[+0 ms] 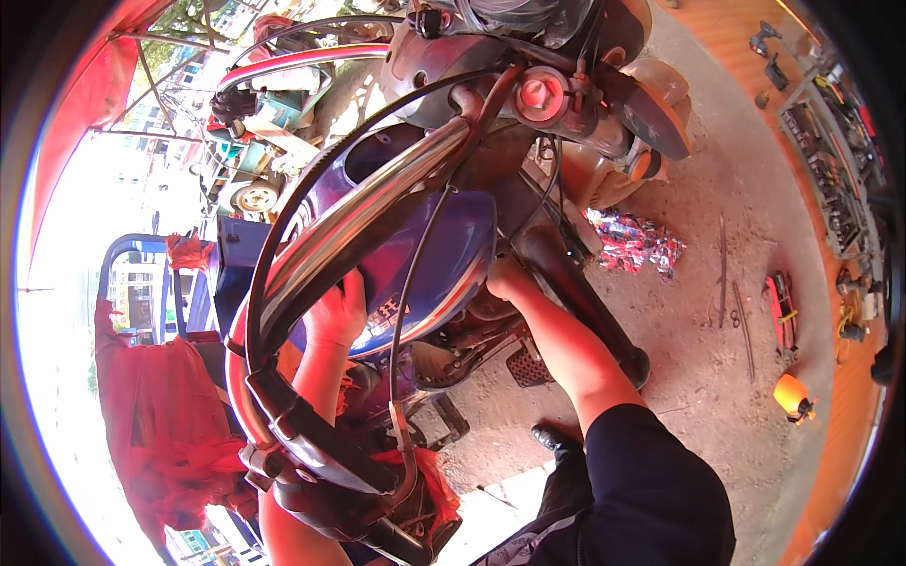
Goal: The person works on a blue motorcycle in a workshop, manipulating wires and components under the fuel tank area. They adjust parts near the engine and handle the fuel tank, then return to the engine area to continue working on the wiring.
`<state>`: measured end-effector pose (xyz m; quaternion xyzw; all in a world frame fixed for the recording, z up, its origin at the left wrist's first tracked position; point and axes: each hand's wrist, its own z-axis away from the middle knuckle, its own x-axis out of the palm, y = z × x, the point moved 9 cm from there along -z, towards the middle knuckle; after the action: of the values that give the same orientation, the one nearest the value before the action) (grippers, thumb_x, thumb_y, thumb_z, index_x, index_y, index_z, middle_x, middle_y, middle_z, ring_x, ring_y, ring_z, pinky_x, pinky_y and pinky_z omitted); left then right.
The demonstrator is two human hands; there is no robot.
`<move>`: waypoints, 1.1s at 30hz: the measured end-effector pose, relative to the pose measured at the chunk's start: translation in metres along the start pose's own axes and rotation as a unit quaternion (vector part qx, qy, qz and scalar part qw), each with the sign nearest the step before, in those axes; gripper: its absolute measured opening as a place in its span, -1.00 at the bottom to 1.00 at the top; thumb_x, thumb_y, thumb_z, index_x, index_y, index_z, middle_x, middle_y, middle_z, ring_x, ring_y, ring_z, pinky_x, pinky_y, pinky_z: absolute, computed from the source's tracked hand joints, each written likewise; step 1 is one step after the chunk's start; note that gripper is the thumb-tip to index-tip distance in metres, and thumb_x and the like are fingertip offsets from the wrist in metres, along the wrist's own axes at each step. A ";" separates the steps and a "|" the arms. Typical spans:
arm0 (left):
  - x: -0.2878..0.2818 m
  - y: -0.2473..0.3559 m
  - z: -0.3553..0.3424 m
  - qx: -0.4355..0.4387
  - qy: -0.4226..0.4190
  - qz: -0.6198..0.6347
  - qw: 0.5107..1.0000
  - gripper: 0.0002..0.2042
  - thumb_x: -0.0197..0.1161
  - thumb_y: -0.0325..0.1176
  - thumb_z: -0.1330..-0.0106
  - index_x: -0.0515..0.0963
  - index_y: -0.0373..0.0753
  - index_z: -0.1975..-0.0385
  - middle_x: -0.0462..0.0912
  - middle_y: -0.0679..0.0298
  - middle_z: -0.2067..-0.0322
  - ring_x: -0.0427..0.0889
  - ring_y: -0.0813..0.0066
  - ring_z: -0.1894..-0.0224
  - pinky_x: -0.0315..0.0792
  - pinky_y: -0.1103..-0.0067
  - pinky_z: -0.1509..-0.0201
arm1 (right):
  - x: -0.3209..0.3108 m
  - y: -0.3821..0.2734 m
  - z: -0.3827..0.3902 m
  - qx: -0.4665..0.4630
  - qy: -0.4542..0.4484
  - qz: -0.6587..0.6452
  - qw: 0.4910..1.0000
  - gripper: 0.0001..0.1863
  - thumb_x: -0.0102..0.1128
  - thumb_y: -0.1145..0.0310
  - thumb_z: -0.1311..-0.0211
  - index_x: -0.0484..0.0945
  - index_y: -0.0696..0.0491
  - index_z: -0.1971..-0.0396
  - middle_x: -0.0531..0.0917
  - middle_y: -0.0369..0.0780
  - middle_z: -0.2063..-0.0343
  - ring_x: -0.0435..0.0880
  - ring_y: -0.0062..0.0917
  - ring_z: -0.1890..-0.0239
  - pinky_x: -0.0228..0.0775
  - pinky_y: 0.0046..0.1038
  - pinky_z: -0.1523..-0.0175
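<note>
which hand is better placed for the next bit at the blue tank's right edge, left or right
Probably the right hand: it is at that edge, and its arm comes in clear of the handlebar. The left hand is across the blue tank, its arm passing beneath that bar.

Stands over the fuel tank, with the handlebar slanting above it. Has the left hand at the tank's left end, below the handlebar, and the right hand just beside its right end. Keeps a pedal between the right hand and a shoe. Has cloth to the left. Takes in, on the ground rightward, a bundle, rods, then a hand tool with a container nearer; along the far right, tools.
</note>
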<state>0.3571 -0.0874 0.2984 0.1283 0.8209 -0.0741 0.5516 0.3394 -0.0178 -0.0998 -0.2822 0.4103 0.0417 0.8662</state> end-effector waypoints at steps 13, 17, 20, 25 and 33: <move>0.006 0.010 -0.005 0.018 0.006 0.055 0.998 -0.61 0.05 -0.30 -0.23 0.42 -0.34 -0.02 0.54 -0.12 0.15 0.49 -0.12 0.07 0.31 0.26 -0.07 | 0.053 0.052 0.021 0.181 0.169 -0.228 0.942 -0.75 -0.05 0.42 -0.19 0.41 0.13 0.13 0.63 0.03 0.24 0.65 -0.18 0.15 0.50 -0.19 0.11; 0.003 0.002 -0.002 0.015 0.003 -0.001 1.000 -0.62 0.05 -0.30 -0.24 0.43 -0.33 -0.02 0.54 -0.11 0.13 0.47 -0.12 0.04 0.29 0.25 -0.09 | 0.002 0.025 0.004 0.079 0.073 -0.128 0.986 -0.67 0.03 0.34 -0.09 0.58 0.16 0.17 0.66 -0.04 0.22 0.67 -0.18 0.15 0.52 -0.18 0.15; 0.000 -0.004 -0.001 0.009 0.009 -0.010 1.000 -0.63 0.04 -0.30 -0.24 0.43 -0.32 -0.01 0.53 -0.10 0.12 0.47 -0.11 0.03 0.28 0.24 -0.10 | -0.031 0.006 0.021 0.078 0.082 -0.044 0.993 -0.73 0.04 0.35 -0.03 0.68 0.16 0.38 0.68 -0.02 0.31 0.68 -0.12 0.22 0.54 -0.15 0.21; 0.011 0.003 -0.004 0.032 0.014 0.019 0.999 -0.63 0.05 -0.29 -0.24 0.44 -0.33 -0.01 0.53 -0.11 0.10 0.47 -0.10 0.03 0.29 0.25 -0.10 | 0.034 0.045 0.042 0.171 0.198 -0.223 0.939 -0.74 0.04 0.44 -0.09 0.51 0.21 0.21 0.65 0.03 0.28 0.67 -0.18 0.16 0.54 -0.22 0.13; 0.003 0.006 -0.003 0.008 -0.010 0.061 0.998 -0.61 0.07 -0.29 -0.22 0.43 -0.35 -0.02 0.55 -0.13 0.15 0.50 -0.11 0.08 0.32 0.27 -0.05 | 0.043 0.022 0.053 0.099 0.399 -0.381 0.828 -0.85 -0.03 0.53 -0.03 0.39 0.16 0.34 0.54 0.04 0.48 0.55 -0.01 0.33 0.37 -0.08 0.24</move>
<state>0.3547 -0.0799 0.2968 0.1815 0.8056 -0.0480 0.5620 0.3973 0.0211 -0.1148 -0.3211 0.5823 -0.4482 0.5974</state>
